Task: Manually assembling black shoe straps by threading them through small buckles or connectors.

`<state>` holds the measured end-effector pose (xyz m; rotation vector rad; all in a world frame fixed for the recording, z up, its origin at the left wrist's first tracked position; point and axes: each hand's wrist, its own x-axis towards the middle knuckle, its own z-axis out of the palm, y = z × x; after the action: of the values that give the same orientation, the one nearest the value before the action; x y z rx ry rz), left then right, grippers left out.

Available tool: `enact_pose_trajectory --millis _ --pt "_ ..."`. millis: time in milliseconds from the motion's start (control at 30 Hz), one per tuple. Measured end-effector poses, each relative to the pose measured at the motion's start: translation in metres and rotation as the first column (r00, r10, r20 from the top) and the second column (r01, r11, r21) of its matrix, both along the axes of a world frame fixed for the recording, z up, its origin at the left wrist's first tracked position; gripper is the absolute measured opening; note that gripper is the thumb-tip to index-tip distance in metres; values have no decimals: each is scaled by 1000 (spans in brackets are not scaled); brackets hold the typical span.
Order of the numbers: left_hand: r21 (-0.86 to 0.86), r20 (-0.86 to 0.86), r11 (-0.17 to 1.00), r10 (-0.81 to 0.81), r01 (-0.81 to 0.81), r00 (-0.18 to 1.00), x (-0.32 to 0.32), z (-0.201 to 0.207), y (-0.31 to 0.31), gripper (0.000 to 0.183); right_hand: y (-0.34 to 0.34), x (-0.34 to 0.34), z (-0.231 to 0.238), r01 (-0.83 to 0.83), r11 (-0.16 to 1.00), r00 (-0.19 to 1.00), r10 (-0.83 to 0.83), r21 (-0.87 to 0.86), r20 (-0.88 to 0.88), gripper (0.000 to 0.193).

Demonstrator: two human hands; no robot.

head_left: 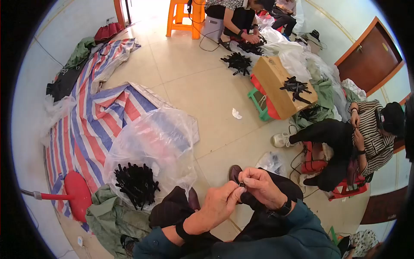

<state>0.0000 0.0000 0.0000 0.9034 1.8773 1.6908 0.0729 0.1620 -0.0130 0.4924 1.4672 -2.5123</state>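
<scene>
My left hand [214,206] and my right hand [268,190] meet over my lap with fingers pinched together. Between the fingertips is a small dark piece [241,184], mostly covered, whose kind I cannot make out. Both hands are closed on it. To the left of my knee, a heap of slim black strip-like pieces [136,184] lies on a clear plastic sheet [161,134].
A striped tarp [92,129] covers the left floor beside a red round base [77,196]. A cardboard box [274,77] bearing more black pieces [296,88] stands ahead. Co-workers sit at the right [371,129] and at the back [241,21], near an orange stool [185,21].
</scene>
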Motion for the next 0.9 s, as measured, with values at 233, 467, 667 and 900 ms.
enact_pose_trajectory --millis 233,467,667,900 --pt "-31 -29 999 16 -17 999 11 -3 6 14 7 6 -5 70 997 997 -70 32 -13 12" --pt "-3 161 997 -73 74 984 8 0 11 15 14 16 1 79 983 995 -67 165 -79 11" --pt "27 415 997 -76 72 906 2 -11 5 19 2 11 7 242 969 970 -242 51 -12 15" --pt "-1 455 988 -134 151 880 5 -10 10 15 -4 20 6 70 959 995 -47 274 -89 17"
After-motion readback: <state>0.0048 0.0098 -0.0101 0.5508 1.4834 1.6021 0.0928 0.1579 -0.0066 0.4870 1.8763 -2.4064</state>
